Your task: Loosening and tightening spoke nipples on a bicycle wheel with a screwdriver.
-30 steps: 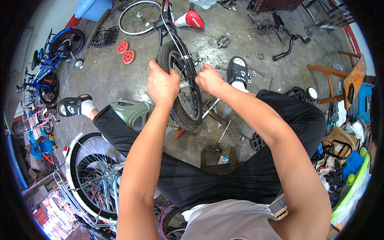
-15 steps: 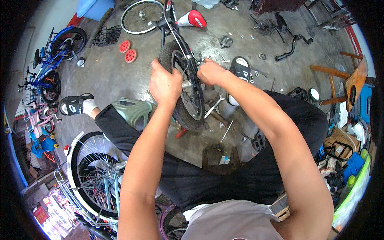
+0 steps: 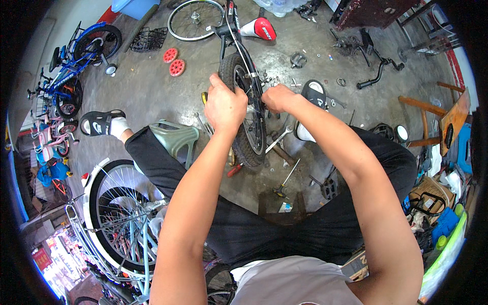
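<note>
A small bicycle stands between my legs, its wheel with a knobby black tyre toward me and a dark frame tube running up from it. My left hand is wrapped over the tyre's left side, thumb on top. Against the wheel's right side, near the hub, my right hand is closed with bent fingers; what it grips is hidden. Just below that hand lies a wrench. A red-and-white saddle sits beyond the wheel.
Near my feet lie a screwdriver, a pedal and small hardware. A pale green stool stands left, by a white-tyred bicycle wheel. Two red wheels lie farther off. A wooden stool is at right.
The view has turned slightly, so the floor and bicycle appear farther right. Both hands keep nearly the same places on the wheel.
</note>
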